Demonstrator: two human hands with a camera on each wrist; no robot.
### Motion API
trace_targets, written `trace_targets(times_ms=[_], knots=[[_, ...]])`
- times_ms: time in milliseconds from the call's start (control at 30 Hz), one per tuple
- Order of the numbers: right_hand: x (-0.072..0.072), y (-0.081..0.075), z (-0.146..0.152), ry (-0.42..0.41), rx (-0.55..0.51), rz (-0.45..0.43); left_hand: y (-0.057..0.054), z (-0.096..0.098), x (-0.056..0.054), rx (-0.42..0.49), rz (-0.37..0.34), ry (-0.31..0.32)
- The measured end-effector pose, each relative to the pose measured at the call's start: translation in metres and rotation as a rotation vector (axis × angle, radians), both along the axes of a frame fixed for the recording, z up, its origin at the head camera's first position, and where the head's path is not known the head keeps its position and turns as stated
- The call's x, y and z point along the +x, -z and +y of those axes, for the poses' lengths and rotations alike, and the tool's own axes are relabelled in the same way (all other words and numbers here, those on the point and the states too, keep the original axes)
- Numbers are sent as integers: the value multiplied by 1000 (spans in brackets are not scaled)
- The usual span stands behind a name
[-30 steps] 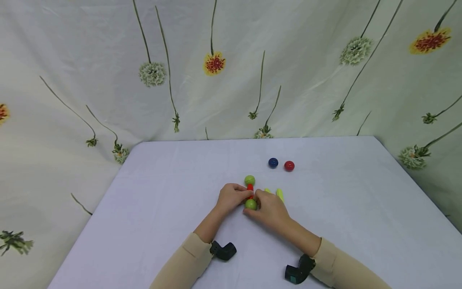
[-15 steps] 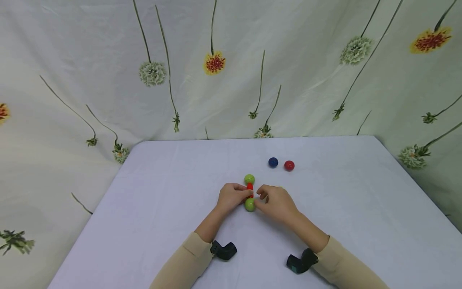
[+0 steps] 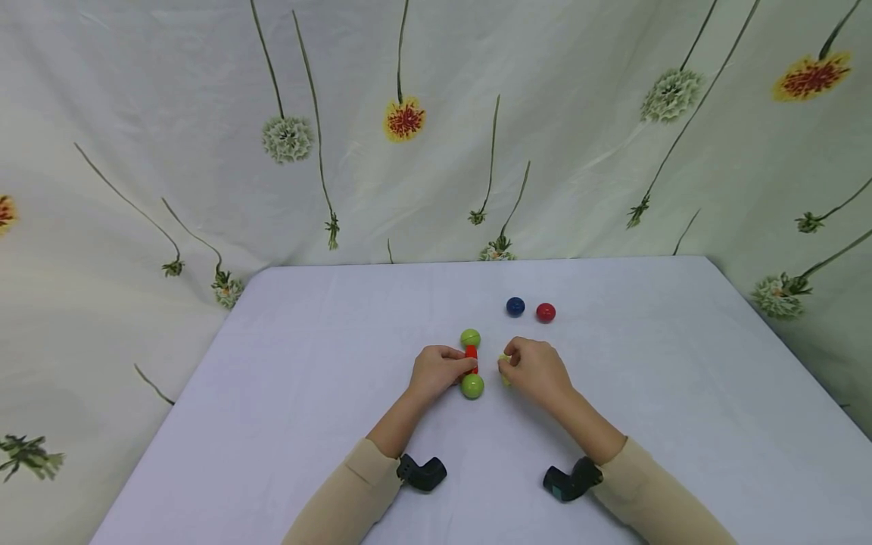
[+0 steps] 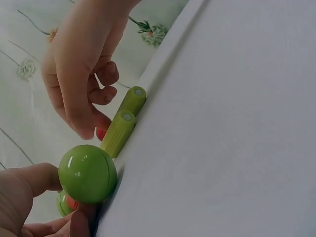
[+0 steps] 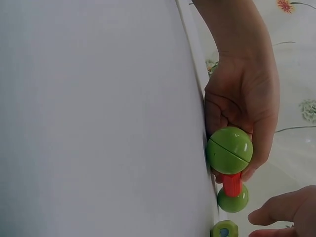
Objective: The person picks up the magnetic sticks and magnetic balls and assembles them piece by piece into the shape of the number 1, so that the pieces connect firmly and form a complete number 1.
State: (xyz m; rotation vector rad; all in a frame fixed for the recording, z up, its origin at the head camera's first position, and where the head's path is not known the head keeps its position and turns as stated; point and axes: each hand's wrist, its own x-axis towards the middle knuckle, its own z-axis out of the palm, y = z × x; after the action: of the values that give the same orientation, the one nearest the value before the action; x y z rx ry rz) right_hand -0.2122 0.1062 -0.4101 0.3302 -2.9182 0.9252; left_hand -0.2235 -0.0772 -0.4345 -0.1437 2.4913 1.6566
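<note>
My left hand (image 3: 436,372) pinches a red magnetic stick (image 3: 471,359) between thumb and fingers. A green ball (image 3: 470,337) sits at its far end and another green ball (image 3: 473,387) at its near end, in one line. To the right, my right hand (image 3: 540,372) is over two yellow-green sticks, its thumb and forefinger apart. One yellow-green stick (image 4: 118,133) lies close to its fingertips in the left wrist view, with a second yellow-green stick (image 4: 133,100) beside it. Round metal-looking spots show on their ends. From the head, the hand hides most of both.
A dark blue ball (image 3: 515,306) and a red ball (image 3: 546,312) rest farther back on the white-covered table (image 3: 327,341). Behind the table hangs a flower-printed cloth (image 3: 436,182). Each wrist carries a black camera (image 3: 424,474).
My right hand has let go of the near green ball and moved right, over the yellow-green sticks. The left hand keeps its pinch on the red stick in the same place.
</note>
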Motion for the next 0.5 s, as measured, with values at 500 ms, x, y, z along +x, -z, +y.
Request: trace_targets(times_ms=[500], knots=[[-7, 4, -9, 18, 153, -45, 2, -1, -1, -11, -8, -2]])
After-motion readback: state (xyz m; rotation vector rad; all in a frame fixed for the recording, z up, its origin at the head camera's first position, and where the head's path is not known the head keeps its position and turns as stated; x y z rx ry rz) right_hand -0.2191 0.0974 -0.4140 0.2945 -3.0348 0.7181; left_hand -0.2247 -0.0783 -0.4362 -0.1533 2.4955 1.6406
